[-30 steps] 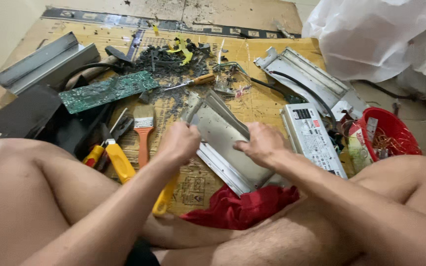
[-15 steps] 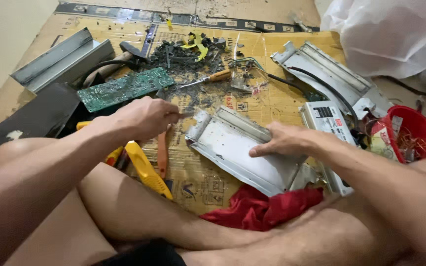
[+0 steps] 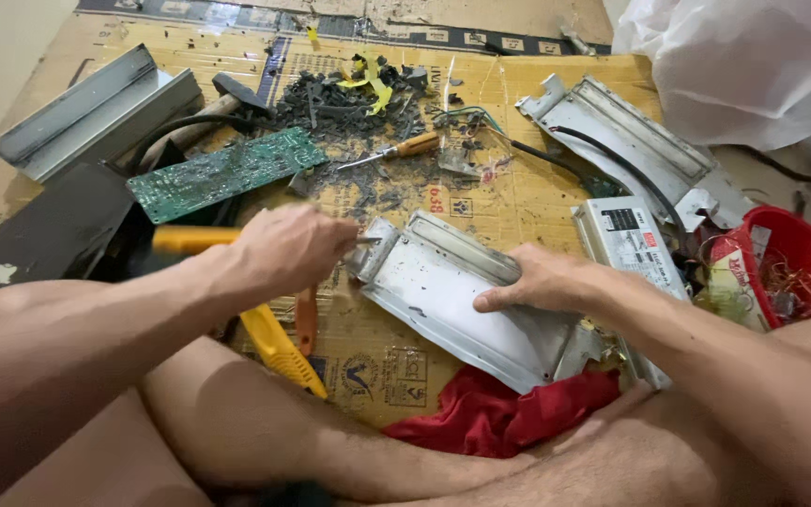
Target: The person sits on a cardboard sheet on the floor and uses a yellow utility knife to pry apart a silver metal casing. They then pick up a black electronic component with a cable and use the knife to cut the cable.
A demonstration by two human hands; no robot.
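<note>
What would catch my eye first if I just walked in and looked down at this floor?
Probably the two bare hands at the centre: the right hand presses flat on a grey metal casing lying on the cardboard, while the left hand grips a yellow-handled tool at the casing's left end. Next, the green circuit board at upper left, the red basket at the right edge, and the red cloth near the legs.

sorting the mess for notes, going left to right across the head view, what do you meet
grey metal channel → green circuit board → left hand on a yellow-handled tool → grey metal casing → right hand → white labelled box → red basket
</note>
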